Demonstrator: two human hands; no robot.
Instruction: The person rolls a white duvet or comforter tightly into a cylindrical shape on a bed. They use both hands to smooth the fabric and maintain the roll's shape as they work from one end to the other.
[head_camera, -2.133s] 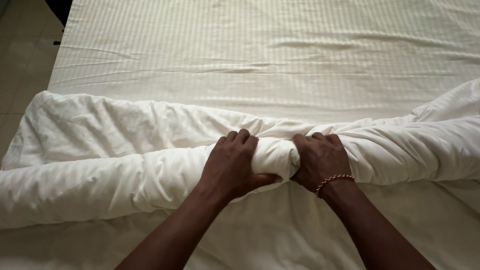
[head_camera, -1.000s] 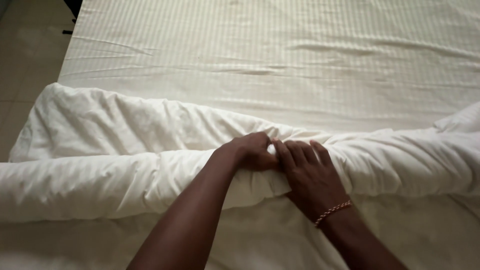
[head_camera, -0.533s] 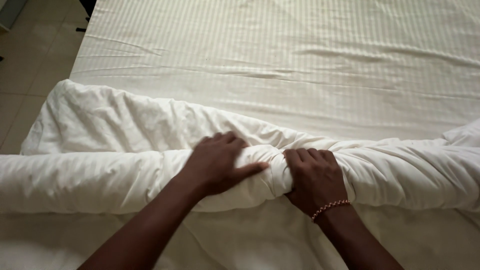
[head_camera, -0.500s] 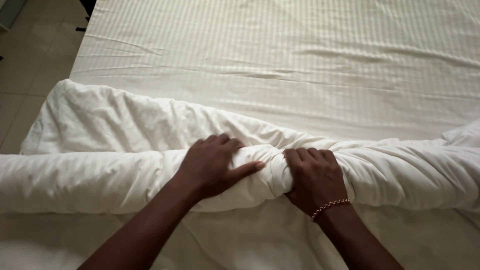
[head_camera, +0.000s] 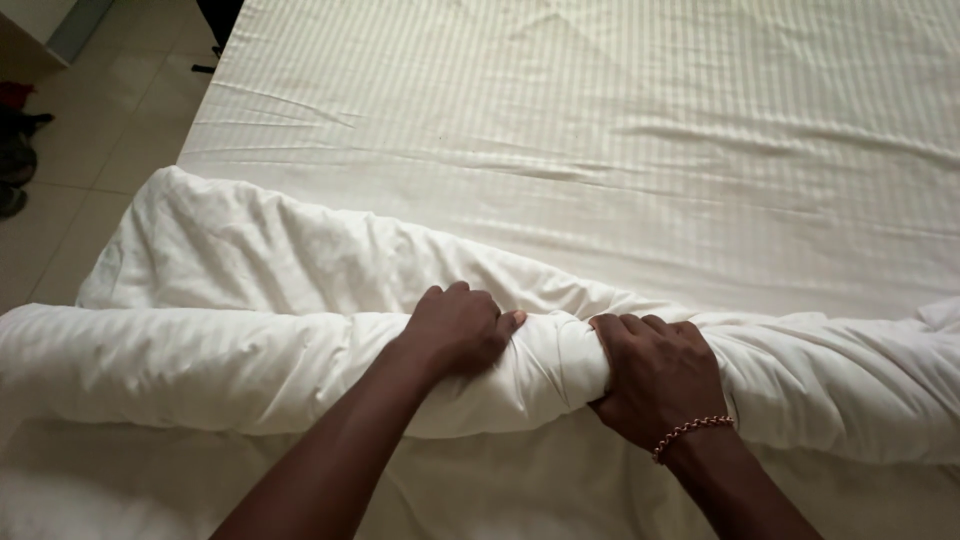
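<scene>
White cotton, quilted and heavily creased: one rolled duvet (head_camera: 250, 365), head view, the only view.

Position: the roll lies across the near part of the bed (head_camera: 600, 130), its long axis running left to right, from the left edge of the picture to the right edge. A looser, unrolled fold of the same duvet spreads just beyond the roll on the left, toward the far side.

Left hand (head_camera: 455, 330): set on top of the roll near its middle, palm down, fingers (head_camera: 452, 296) curled over the far side of the roll and closed on the fabric, thumb pointing right.

Right hand (head_camera: 655, 375): just beside the left one, to its right, fingers (head_camera: 640, 325) wrapped over the top of the roll and closed on it; a beaded bracelet (head_camera: 690, 432) sits at the wrist. A pinched, twisted bulge of cloth stands between the two hands. Both hands are equally near; the roll lies directly under them, with more of its length visible to the left than to the right.

Bed: fitted sheet, cream with fine woven stripes, a few long wrinkles in the far half.

Surroundings: tiled floor (head_camera: 90, 130) at far left; dark objects at the left edge, too small to identify. No containers in view.
</scene>
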